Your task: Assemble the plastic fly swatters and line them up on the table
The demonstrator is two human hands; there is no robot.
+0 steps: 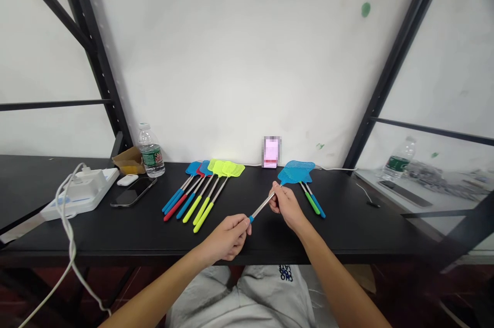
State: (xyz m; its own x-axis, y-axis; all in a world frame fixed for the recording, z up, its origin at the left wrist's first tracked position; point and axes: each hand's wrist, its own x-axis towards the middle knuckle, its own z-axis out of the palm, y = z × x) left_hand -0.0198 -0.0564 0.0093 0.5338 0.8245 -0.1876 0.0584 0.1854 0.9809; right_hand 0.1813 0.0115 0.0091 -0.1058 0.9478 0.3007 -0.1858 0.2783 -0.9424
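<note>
A blue fly swatter with a metal shaft is held slantwise above the front of the black table. My left hand is closed round its blue handle, most of which the fingers hide. Higher up, my right hand pinches the metal shaft near the blue mesh head. That head overlaps other swatters lying at the right, one with a green handle and one with a blue handle. Left of my hands, several swatters lie side by side, among them yellow ones, a red one and blue ones.
A water bottle, a cardboard box, a white case, a dark phone and a power strip with cables occupy the table's left. A lit phone leans against the wall. Black metal posts frame both sides.
</note>
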